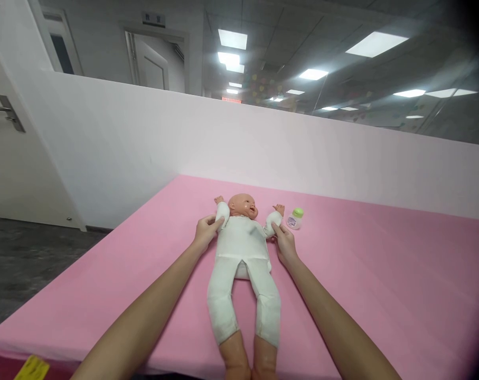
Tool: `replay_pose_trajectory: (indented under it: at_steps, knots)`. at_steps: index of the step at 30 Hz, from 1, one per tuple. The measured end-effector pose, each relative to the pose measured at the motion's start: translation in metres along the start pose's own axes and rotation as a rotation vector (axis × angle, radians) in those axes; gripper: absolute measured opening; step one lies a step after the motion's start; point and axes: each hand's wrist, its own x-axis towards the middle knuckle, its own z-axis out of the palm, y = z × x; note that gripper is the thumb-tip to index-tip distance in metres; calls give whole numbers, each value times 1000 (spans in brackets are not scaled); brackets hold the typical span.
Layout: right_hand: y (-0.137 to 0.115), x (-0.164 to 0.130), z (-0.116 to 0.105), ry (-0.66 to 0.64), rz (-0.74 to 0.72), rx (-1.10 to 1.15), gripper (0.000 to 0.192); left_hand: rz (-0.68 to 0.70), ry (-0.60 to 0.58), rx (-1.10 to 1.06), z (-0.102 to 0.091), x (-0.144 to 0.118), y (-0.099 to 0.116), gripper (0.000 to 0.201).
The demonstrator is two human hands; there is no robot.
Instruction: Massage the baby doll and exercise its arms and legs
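1. Lying on its back along the pink table, a baby doll in a white suit had its head toward the far white partition and its bare legs toward the near edge.
2. Both of the person's bare forearms reached forward from the near edge, one on each side of the doll.
3. The left hand was at the doll's upper arm on that side, fingers curled around the white sleeve just below the raised little hand; it appeared closed on the sleeve in a loose grasp.
4. The right hand was at the doll's other upper arm, thumb and forefinger pinched on the white sleeve, the remaining fingers folded beneath.
5. The doll's arms were bent upward beside its head, with small pinkish hands showing above the sleeves.
6. A small clear bottle with a green cap stood on the table just beyond the right hand, near the doll's raised hand but apart from it.
7. A yellow tag showed at the near left corner of the table.
8. Beyond the partition were a white door, ceiling lights and a dark floor to the left.
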Motion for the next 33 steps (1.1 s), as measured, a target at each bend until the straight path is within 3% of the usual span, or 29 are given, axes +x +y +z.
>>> replay_pose_trajectory:
  at_steps: [6,12,20,25,33]
  knots:
    - [-6,-6,4,-71,-36,39,26,35,-41,-52,3,-3,5,44]
    - [-10,-12,6,-176,-33,14,32,34,-61,-76,3,0,2,39]
    - [-5,-8,4,-153,-26,-13,31,62,-111,-93,1,-2,4,48]
    - [-2,-4,4,-114,3,-39,37,-16,-70,-39,0,-1,2,51]
    - [-5,-5,5,-98,30,-2,30,20,-54,-12,1,-2,6,45]
